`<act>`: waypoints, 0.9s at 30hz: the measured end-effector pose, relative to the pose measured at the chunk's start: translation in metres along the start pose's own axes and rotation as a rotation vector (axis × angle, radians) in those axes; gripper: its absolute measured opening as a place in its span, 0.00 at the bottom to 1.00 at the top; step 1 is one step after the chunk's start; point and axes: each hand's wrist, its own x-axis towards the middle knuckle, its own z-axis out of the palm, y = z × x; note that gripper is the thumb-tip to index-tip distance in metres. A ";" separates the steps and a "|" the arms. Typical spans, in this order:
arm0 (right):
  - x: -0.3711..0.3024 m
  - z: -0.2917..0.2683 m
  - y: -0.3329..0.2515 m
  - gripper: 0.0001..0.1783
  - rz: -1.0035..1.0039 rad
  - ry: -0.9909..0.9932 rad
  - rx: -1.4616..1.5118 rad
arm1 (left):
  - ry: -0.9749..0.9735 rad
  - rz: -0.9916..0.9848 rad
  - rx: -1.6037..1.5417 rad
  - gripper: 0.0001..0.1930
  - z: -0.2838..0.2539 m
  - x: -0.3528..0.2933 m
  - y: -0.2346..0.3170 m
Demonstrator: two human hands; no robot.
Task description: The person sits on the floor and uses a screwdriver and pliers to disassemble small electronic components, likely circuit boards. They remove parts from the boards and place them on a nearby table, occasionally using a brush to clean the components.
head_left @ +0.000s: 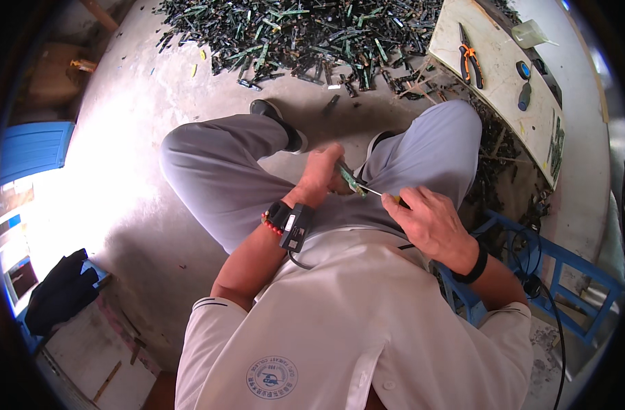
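1. A narrow green circuit-board strip with dark parts (350, 180) lies in the left hand (323, 169), its free end jutting out toward the right hand (429, 222) above the person's lap.
2. The left hand is closed around the strip, fingers curled, pinching it near its far end.
3. The right hand is curled around a screwdriver with a thin metal shaft and a yellowish handle (372, 192), which points left at the strip.
4. The palm and fingers hide most of the handle; the left fingers cover the strip's far part. Whether the shaft's tip touches the strip or sits just beside it cannot be told.
5. Grey trousers (223, 154) surround the hands; the bent right knee stands between them and a pale, flat tabletop (497, 102) at far right.
6. On it lie orange-and-black pliers (470, 66), a blue-and-black round object (523, 70), a dark-handled tool (524, 97) and more green strips (556, 145).
7. Beyond the shoes spreads a large heap of dark and green strips (312, 34), cut off at the far edge.
8. A blue frame (579, 266) stands at near right, partly behind the right arm.
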 end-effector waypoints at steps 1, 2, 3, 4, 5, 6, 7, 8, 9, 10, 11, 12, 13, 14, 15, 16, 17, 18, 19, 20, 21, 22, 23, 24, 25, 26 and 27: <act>0.002 -0.001 0.002 0.17 0.000 -0.015 0.015 | 0.002 0.000 0.032 0.13 -0.001 0.001 -0.001; 0.004 -0.002 0.005 0.16 0.001 -0.031 0.031 | 0.003 0.001 0.063 0.13 -0.002 0.002 -0.002; 0.006 -0.002 0.007 0.16 0.000 -0.046 0.044 | -0.003 0.020 0.078 0.13 -0.003 0.002 -0.002; 0.008 -0.001 0.010 0.15 -0.002 -0.022 0.081 | -0.010 0.039 0.094 0.13 -0.003 0.003 -0.003; 0.010 0.000 0.015 0.15 -0.004 0.003 0.118 | -0.017 0.059 0.109 0.13 -0.004 0.004 -0.003; 0.013 0.003 0.019 0.15 -0.005 0.026 0.160 | -0.032 0.130 0.168 0.13 -0.006 0.004 -0.004; 0.016 0.004 0.023 0.13 0.041 0.000 0.220 | -0.047 0.201 0.227 0.13 -0.007 0.005 -0.005; 0.016 0.007 0.027 0.13 0.074 -0.005 0.280 | -0.062 0.273 0.285 0.13 -0.008 0.005 -0.006; 0.015 0.013 0.031 0.13 0.108 -0.010 0.338 | -0.068 0.220 0.267 0.13 -0.009 0.004 -0.002; 0.014 0.018 0.035 0.13 0.143 -0.015 0.395 | -0.074 0.167 0.249 0.13 -0.008 0.001 0.005; 0.012 0.022 0.038 0.13 0.189 -0.042 0.507 | -0.080 0.114 0.231 0.14 -0.007 0.000 0.009; 0.012 0.023 0.040 0.13 0.239 -0.078 0.594 | -0.083 0.105 0.221 0.15 -0.006 -0.002 0.009; 0.010 0.023 0.041 0.13 0.291 -0.114 0.680 | -0.087 0.096 0.212 0.15 -0.004 -0.003 0.007; 0.009 0.023 0.041 0.13 0.343 -0.150 0.765 | -0.091 0.087 0.203 0.16 -0.003 -0.005 0.006; 0.009 0.022 0.039 0.13 0.420 -0.214 0.859 | -0.104 0.071 0.202 0.17 -0.003 -0.005 0.005; 0.008 0.019 0.037 0.13 0.498 -0.278 0.951 | -0.117 0.055 0.202 0.18 -0.004 -0.006 0.004; 0.007 0.017 0.035 0.13 0.575 -0.343 1.042 | -0.130 0.039 0.202 0.18 -0.005 -0.005 0.002; 0.007 0.017 0.033 0.14 0.594 -0.323 1.136 | -0.159 0.037 0.178 0.19 -0.006 -0.003 0.002; 0.006 0.017 0.031 0.15 0.612 -0.303 1.229 | -0.187 0.035 0.154 0.20 -0.008 -0.001 0.002; 0.004 0.017 0.029 0.15 0.628 -0.281 1.323 | -0.215 0.033 0.130 0.21 -0.008 0.001 0.002; 0.002 0.018 0.028 0.18 0.646 -0.322 1.360 | -0.210 0.039 0.127 0.22 -0.008 0.001 0.005; 0.001 0.020 0.025 0.18 0.683 -0.292 1.424 | -0.204 0.045 0.125 0.22 -0.006 0.000 0.008; 0.001 0.023 0.020 0.18 0.720 -0.262 1.488 | -0.199 0.050 0.123 0.23 -0.005 -0.001 0.010; 0.002 0.026 0.015 0.18 0.755 -0.235 1.553 | -0.211 0.046 0.070 0.23 -0.006 0.002 0.008; 0.002 0.030 0.012 0.19 0.757 -0.230 1.547 | -0.223 0.042 0.017 0.23 -0.008 0.006 0.004; 0.001 0.035 0.009 0.19 0.796 -0.226 1.644 | -0.236 0.037 -0.036 0.24 -0.009 0.008 0.002; 0.002 0.041 0.006 0.19 0.833 -0.218 1.742 | -0.283 0.019 -0.091 0.24 -0.007 0.006 0.005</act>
